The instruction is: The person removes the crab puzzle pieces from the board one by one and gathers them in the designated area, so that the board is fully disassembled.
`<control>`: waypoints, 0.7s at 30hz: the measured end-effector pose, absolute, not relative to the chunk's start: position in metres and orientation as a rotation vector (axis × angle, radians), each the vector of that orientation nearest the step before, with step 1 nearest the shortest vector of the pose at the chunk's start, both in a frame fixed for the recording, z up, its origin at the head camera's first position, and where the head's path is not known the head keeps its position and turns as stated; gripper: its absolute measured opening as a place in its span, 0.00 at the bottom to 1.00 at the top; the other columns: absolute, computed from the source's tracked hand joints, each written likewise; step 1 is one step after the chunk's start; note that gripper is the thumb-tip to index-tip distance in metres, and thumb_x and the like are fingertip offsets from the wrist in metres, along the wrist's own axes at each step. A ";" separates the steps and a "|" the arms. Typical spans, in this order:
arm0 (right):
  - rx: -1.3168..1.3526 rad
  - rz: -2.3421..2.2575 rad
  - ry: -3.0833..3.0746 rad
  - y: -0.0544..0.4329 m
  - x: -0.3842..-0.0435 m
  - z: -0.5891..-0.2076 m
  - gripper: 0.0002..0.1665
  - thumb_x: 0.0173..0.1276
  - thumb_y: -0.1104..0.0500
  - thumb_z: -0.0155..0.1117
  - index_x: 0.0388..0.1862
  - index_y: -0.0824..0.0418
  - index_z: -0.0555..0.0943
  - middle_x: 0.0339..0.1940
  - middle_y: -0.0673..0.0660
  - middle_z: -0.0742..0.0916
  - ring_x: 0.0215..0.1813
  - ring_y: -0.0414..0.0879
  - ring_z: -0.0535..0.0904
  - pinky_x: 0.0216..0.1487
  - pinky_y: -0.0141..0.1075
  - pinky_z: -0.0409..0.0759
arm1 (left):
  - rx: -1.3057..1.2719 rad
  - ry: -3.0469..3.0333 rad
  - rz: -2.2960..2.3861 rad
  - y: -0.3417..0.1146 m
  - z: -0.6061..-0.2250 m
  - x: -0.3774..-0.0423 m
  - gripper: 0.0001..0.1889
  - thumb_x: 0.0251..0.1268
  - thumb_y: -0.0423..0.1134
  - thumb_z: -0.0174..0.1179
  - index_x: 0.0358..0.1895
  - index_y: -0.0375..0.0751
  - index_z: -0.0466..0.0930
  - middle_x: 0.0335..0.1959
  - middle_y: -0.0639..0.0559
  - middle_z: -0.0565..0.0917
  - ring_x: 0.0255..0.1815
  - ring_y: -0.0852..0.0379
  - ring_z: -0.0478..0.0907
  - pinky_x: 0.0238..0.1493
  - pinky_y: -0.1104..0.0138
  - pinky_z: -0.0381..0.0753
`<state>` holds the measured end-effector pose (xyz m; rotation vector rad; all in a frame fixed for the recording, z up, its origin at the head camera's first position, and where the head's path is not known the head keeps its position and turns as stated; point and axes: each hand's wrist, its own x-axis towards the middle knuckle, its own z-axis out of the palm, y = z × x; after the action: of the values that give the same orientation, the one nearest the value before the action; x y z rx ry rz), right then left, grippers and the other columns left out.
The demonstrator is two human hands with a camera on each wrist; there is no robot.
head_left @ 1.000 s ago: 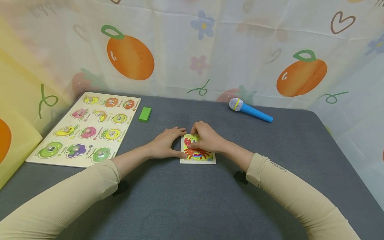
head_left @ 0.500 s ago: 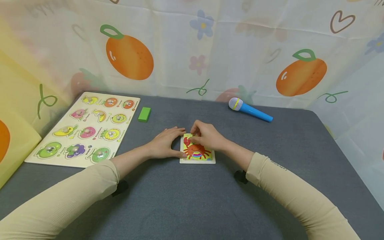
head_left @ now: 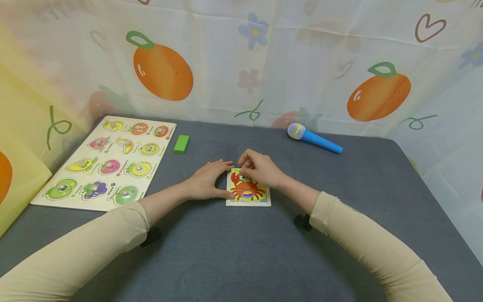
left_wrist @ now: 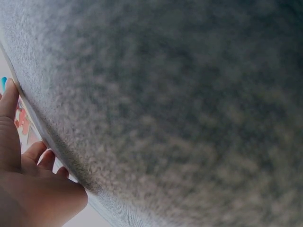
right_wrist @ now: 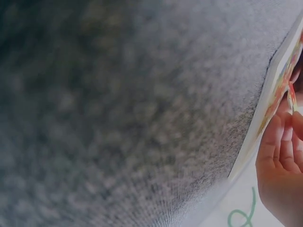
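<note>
A small crab jigsaw puzzle (head_left: 248, 193) in a pale tray lies flat on the grey table, its upper right covered by my right hand (head_left: 260, 168). That hand pinches a puzzle piece (right_wrist: 291, 95) between thumb and fingers; in the right wrist view the piece stands tilted up from the picture. My left hand (head_left: 206, 181) rests at the tray's left side, fingers extended, with the thumb at the lower left edge and the fingertips by the upper left corner. The left wrist view shows this hand (left_wrist: 28, 184) at the tray's edge too.
On the left lies a wooden fruit knob puzzle (head_left: 109, 165), with a green block (head_left: 182, 144) beside it. A blue toy microphone (head_left: 316, 138) lies at the back right. A fruit-print curtain (head_left: 226, 63) hangs behind the table.
My right hand has shifted slightly up and back from the crab's middle, its thumb drawing toward the fingers. More of the crab shows, with a dark patch near its eyes. The left hand stays put.
</note>
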<state>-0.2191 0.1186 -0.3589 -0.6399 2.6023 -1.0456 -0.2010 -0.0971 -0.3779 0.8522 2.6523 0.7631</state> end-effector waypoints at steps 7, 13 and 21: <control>-0.516 -1.177 2.491 0.122 -0.223 -0.357 0.12 0.73 0.61 0.59 0.53 0.61 0.79 0.39 0.60 0.86 0.38 0.45 0.87 0.36 0.32 0.83 | 0.852 2.649 0.745 -0.097 -0.379 -0.201 0.46 0.55 0.58 0.70 0.73 0.38 0.64 0.78 0.42 0.63 0.82 0.38 0.50 0.80 0.39 0.47; -0.415 -1.249 2.455 0.128 -0.227 -0.355 0.12 0.74 0.61 0.57 0.53 0.63 0.80 0.39 0.61 0.85 0.37 0.46 0.88 0.41 0.36 0.87 | 0.853 2.647 0.734 -0.097 -0.380 -0.201 0.46 0.55 0.58 0.70 0.73 0.38 0.63 0.78 0.43 0.63 0.82 0.38 0.50 0.80 0.40 0.47; -0.347 -1.277 2.462 0.144 -0.233 -0.348 0.13 0.75 0.61 0.57 0.54 0.63 0.79 0.40 0.60 0.83 0.38 0.47 0.87 0.45 0.38 0.88 | 0.854 2.661 0.718 -0.097 -0.378 -0.201 0.46 0.55 0.59 0.70 0.73 0.38 0.63 0.78 0.43 0.63 0.82 0.39 0.51 0.80 0.40 0.47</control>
<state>-0.2330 0.1441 -0.3483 -0.3474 2.4620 -1.2769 -0.2006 -0.0971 -0.3778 0.8536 2.6608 0.7179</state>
